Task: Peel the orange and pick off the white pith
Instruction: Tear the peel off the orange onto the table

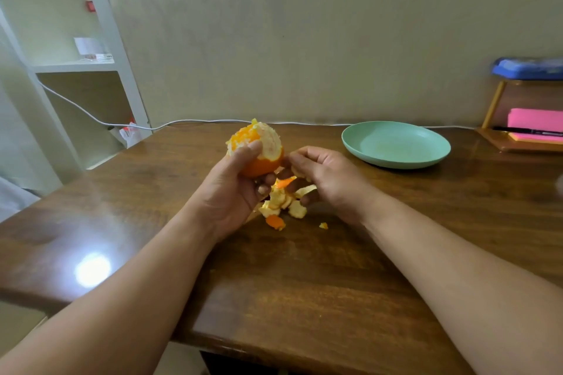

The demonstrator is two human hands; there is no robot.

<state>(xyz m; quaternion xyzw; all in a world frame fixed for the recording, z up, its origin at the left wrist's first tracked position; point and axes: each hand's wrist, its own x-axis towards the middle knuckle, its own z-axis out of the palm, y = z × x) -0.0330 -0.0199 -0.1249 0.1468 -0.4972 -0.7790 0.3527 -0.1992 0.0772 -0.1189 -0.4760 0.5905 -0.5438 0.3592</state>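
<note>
The left hand [234,189] holds the orange [262,146] above the wooden worktop [304,268], and its grip is clamped round the lower half, where the rind is on. The upper half is bare and shows pale pith and some flesh. The right hand [329,179] is just beside the fruit with curled fingers. Its grip seems closed on a pale peel scrap [306,190], though the fingers hide most of it. Peel pieces [283,207] lie in a heap on the worktop under both hands. A green plate [396,143] stands to the right.
</note>
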